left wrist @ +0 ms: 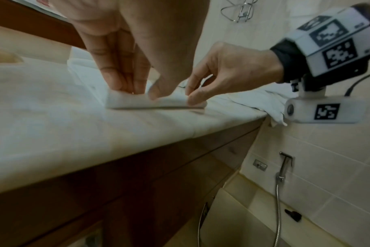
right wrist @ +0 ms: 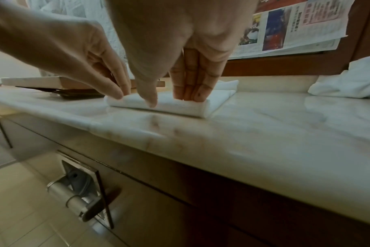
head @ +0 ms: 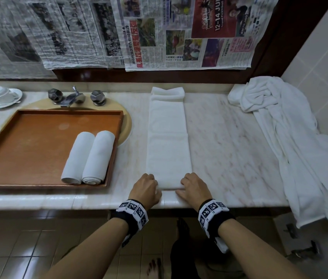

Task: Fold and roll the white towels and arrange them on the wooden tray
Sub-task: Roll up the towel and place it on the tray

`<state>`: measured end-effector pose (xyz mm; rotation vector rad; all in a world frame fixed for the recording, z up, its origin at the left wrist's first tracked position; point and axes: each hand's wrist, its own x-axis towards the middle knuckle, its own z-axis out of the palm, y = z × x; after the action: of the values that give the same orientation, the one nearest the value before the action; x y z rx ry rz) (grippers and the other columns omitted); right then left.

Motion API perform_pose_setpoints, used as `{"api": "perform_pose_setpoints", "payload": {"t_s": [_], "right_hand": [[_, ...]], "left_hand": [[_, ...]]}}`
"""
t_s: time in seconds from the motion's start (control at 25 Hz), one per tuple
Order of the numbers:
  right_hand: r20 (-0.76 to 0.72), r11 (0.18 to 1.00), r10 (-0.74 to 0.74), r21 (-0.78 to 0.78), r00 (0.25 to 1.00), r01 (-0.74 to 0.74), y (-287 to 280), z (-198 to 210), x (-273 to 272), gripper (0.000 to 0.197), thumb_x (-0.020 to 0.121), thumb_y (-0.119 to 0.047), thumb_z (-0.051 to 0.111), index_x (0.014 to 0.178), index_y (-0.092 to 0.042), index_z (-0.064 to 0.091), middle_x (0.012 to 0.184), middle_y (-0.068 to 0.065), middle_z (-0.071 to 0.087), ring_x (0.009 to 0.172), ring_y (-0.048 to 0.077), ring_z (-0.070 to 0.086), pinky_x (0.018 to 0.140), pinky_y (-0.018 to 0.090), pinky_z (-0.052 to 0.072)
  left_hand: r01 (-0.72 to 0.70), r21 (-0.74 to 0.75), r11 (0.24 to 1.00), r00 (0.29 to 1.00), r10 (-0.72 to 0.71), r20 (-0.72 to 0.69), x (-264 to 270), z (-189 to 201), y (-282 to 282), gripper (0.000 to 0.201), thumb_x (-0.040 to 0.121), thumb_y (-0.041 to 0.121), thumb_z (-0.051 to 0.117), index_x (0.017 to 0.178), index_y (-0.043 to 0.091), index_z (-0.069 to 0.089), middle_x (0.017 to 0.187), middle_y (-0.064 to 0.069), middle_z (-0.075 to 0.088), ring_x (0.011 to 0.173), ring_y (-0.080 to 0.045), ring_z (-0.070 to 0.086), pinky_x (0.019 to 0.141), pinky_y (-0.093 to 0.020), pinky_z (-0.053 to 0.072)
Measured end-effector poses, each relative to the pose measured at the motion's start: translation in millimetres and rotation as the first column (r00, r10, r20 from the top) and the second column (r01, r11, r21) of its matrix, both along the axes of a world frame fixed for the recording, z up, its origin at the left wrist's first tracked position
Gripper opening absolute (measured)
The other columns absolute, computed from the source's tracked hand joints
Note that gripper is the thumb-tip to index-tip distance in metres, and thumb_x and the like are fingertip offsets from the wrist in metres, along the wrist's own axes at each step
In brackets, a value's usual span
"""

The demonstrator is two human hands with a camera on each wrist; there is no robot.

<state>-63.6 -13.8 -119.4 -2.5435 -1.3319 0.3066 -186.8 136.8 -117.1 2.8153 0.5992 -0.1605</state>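
Fingers [left wrist: 120, 78] of the left hand [head: 146, 190] and right hand [head: 193, 189] curl over and pinch the near end of the folded towel [head: 167, 137], one at each corner, just starting a roll at the tabletop's [head: 229, 137] front edge. Its long axis runs straight away toward the back edge, so rolling likely goes forward. Two rolled towels [head: 89, 158] already lie on the wooden tray [head: 28, 150], to the left.
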Motion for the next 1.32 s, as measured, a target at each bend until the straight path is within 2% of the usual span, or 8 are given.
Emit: {"api": "perform_pose_setpoints", "payload": {"t_s": [0.08,0.2,0.36,0.48,0.72,0.88,1.04,1.32], "right_hand": [[0.02,0.999,0.024,-0.037,1.0,-0.024,1,3,3,0.013,0.081,-0.017,0.071,0.086,-0.005,0.068,0.091,0.007,0.063,0.092,0.023,0.059,0.068,0.03,0.05],[0.028,0.997,0.056,-0.05,0.998,-0.055,0,5,9,0.016,0.067,-0.011,0.081,0.066,-0.008,0.065,0.072,0.004,0.06,0.074,0.024,0.061,0.054,0.024,0.045],[0.063,0.973,0.106,-0.21,0.992,-0.09,0,8,17,0.022,0.097,-0.019,0.047,0.107,-0.009,0.065,0.107,0.006,0.061,0.108,0.029,0.048,0.081,0.037,0.038],[0.008,0.963,0.082,-0.259,0.997,-0.077,-1,14,21,0.023,0.102,-0.021,0.041,0.119,-0.016,0.056,0.118,0.001,0.058,0.115,0.024,0.042,0.089,0.039,0.033],[-0.103,0.986,-0.084,-0.152,0.991,0.068,1,18,26,0.005,0.095,-0.018,0.055,0.094,-0.021,0.059,0.09,-0.002,0.066,0.098,0.02,0.048,0.082,0.038,0.038],[-0.033,0.991,-0.087,-0.101,0.996,0.084,9,13,26,0.01,0.092,-0.013,0.059,0.089,-0.012,0.069,0.096,0.001,0.06,0.094,0.021,0.051,0.07,0.03,0.037],[0.043,0.997,0.032,-0.074,0.999,-0.028,5,5,8,0.023,0.061,0.004,0.082,0.062,-0.012,0.065,0.067,0.001,0.057,0.059,0.018,0.056,0.044,0.023,0.037],[-0.002,0.99,0.127,-0.061,0.992,-0.127,2,4,3,0.036,0.04,-0.013,0.094,0.06,-0.017,0.064,0.065,-0.005,0.058,0.063,0.014,0.059,0.045,0.019,0.046]], "left_hand": [[0.003,-0.002,1.0,1.0,-0.003,-0.001,0,1,0,0.029,0.093,0.033,0.055,0.106,0.01,0.068,0.11,-0.002,0.059,0.107,-0.02,0.049,0.086,-0.031,0.047],[0.041,0.098,0.994,0.997,-0.035,-0.066,5,9,6,0.029,0.096,0.034,0.049,0.111,0.016,0.066,0.113,0.001,0.061,0.11,-0.02,0.045,0.087,-0.032,0.039],[0.093,0.22,0.971,0.986,-0.06,-0.154,7,19,12,0.03,0.093,0.038,0.046,0.113,0.022,0.062,0.11,0.006,0.063,0.113,-0.021,0.042,0.082,-0.04,0.028],[0.152,0.175,0.973,0.979,-0.124,-0.16,6,20,21,0.03,0.097,0.036,0.042,0.115,0.022,0.06,0.112,0.004,0.063,0.111,-0.021,0.043,0.082,-0.04,0.029],[0.08,-0.006,0.997,0.992,-0.08,-0.099,11,28,30,0.021,0.097,0.032,0.05,0.114,0.026,0.059,0.105,0.005,0.065,0.11,-0.016,0.046,0.089,-0.039,0.031],[0.028,0.015,0.999,0.995,-0.027,-0.1,24,28,26,0.014,0.094,0.025,0.058,0.101,0.026,0.07,0.104,0.004,0.064,0.105,-0.018,0.053,0.088,-0.034,0.038],[0.012,-0.036,0.999,0.999,-0.014,-0.041,22,14,17,0.023,0.09,0.006,0.055,0.1,0.018,0.072,0.104,-0.001,0.064,0.093,-0.022,0.06,0.08,-0.03,0.049],[0.076,0.004,0.997,0.996,-0.076,0.043,12,6,8,0.028,0.091,0.032,0.06,0.11,0.012,0.067,0.113,-0.003,0.061,0.11,-0.021,0.05,0.088,-0.03,0.045]]}}
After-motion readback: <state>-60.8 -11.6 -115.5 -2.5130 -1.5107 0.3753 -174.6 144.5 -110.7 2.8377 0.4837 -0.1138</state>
